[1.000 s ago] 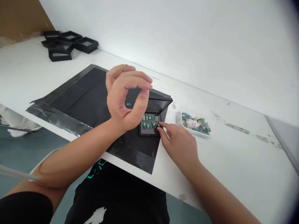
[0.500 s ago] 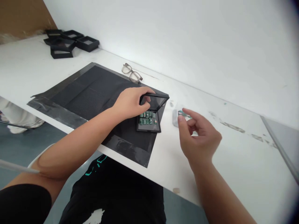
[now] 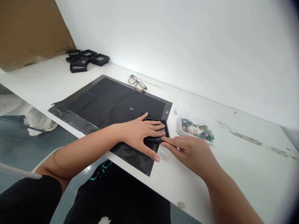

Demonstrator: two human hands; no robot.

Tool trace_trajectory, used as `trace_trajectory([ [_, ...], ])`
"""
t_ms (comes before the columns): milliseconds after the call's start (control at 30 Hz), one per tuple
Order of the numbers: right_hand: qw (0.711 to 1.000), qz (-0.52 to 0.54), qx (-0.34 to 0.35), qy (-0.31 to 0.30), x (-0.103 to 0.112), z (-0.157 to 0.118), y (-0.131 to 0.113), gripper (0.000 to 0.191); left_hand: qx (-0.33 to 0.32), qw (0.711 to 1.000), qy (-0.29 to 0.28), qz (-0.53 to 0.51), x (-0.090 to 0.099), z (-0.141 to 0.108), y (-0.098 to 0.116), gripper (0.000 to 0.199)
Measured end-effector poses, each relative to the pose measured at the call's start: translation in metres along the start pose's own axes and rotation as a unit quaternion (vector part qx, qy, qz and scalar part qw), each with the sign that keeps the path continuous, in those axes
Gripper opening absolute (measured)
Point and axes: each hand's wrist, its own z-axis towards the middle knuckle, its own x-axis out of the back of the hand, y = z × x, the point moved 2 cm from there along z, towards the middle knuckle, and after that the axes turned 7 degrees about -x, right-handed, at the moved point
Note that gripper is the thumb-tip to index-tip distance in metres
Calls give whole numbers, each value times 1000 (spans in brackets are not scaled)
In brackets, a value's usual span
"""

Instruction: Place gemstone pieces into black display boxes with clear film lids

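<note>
A small black display box (image 3: 167,130) with a clear window lies closed on the black mat (image 3: 93,96). Spread flat across its lid is my left hand (image 3: 137,132), hiding most of the box and what is inside. My right hand (image 3: 193,154) has thumb and index finger pinched at the box's near right corner. Just beyond the right hand stands a white plastic tub (image 3: 179,127) heaped with press-on nails (image 3: 197,129) in green, pink and clear tones. One green press-on nail (image 3: 132,109) lies loose on the mat, and a small pink piece (image 3: 166,112) is near its right edge.
Eyeglasses (image 3: 137,83) rest behind the mat. Several black boxes (image 3: 87,59) are piled at the far left. A white wall (image 3: 187,46) runs along the table's back. Another person's light trouser leg (image 3: 39,119) shows beyond the left table edge.
The box lid, held raised by my left hand before, is now down with that hand flat on it. My right hand has moved from the tub leftward to the box's corner.
</note>
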Motion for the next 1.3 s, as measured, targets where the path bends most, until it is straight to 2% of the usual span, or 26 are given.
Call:
trace_trajectory([
  [200, 998, 51, -16, -41, -11, 6, 3, 29, 28, 999, 1, 40, -14, 4, 6, 73],
  [367, 995, 73, -37, -65, -13, 8, 3, 27, 33, 997, 13, 67, -23, 5, 3, 71],
  [500, 995, 71, -39, -56, -15, 7, 2, 26, 27, 991, 36, 125, -27, 6, -1, 68],
  [667, 993, 100, -32, -51, -17, 8, 1, 28, 13, 979, 42, 199, -22, 7, -2, 62],
  [800, 992, 123, -36, -10, -17, 7, -1, 26, -38, 951, 108, 286, -11, 6, 0, 52],
  [900, 988, 135, -7, 75, -12, 4, -5, 23, -71, 913, 192, 352, 1, -1, -2, 44],
  [967, 983, 117, 18, 142, -8, 2, -10, 18, -68, 881, 267, 383, 14, -12, -8, 39],
  [1033, 975, 95, 41, 197, -3, -1, -17, 13, -23, 849, 347, 398, 31, -30, -17, 34],
  [1100, 969, 82, 61, 224, -1, -3, -24, 12, 70, 827, 396, 393, 50, -56, -32, 31],
  [1167, 967, 77, 75, 230, -1, -3, -28, 19, 213, 798, 431, 364, 69, -89, -48, 29],
  [1300, 968, 86, 69, 225, -8, 0, -26, 42, 348, 728, 477, 349, 89, -157, -74, 28],
])
